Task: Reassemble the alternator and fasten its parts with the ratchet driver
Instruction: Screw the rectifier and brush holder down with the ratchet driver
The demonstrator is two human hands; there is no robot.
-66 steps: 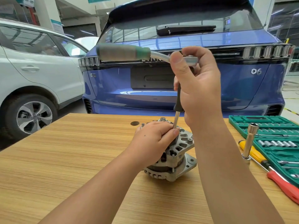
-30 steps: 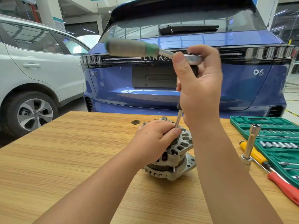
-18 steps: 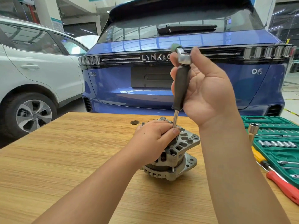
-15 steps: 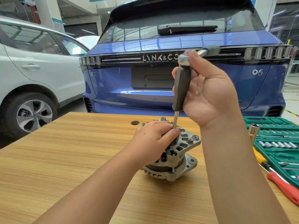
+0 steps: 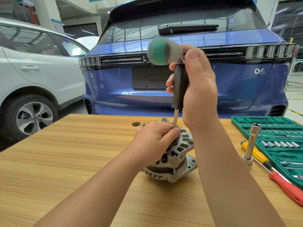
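Alternator: dull cast grey metal. Driver: matt black grip, bright steel shaft. Desk: wood-grain, smooth. Socket case, at three o'clock: green plastic.

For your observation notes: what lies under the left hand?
The left hand grips the alternator, which stands on the table. The driver shaft's tip is hidden behind the fingers.

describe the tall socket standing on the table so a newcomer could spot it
Start at the green tool case on the wooden table's right side. Just in front of its near-left edge stands the long socket, upright beside the yellow-handled screwdriver. It alone stands vertical; its neighbours lie flat.
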